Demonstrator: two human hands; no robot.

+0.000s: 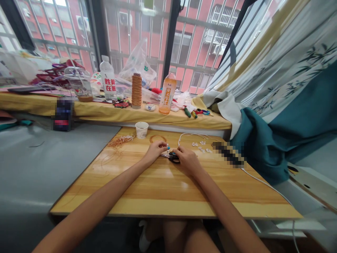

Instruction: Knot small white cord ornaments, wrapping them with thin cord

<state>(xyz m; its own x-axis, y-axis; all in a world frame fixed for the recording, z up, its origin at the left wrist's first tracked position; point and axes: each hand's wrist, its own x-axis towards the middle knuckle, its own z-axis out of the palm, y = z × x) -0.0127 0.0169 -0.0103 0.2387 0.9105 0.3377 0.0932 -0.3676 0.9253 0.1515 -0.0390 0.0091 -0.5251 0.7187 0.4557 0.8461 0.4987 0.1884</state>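
Two-handed work at the counter (147,186), centre of the frame.
Left hand (156,151): fingertips drawn together at a small blue item (168,148), mid-frame; from here I cannot tell whether they pinch it. Right hand (186,159): fingers curled beside the black scissors (174,160); grip cannot be confirmed. White cord (184,134) lies above the right hand; paper cup (141,130) stands upper left of the left hand.

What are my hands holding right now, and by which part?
Your left hand seems to pinch a small blue-and-white piece near its upper end; whether your right hand holds anything can't be told.
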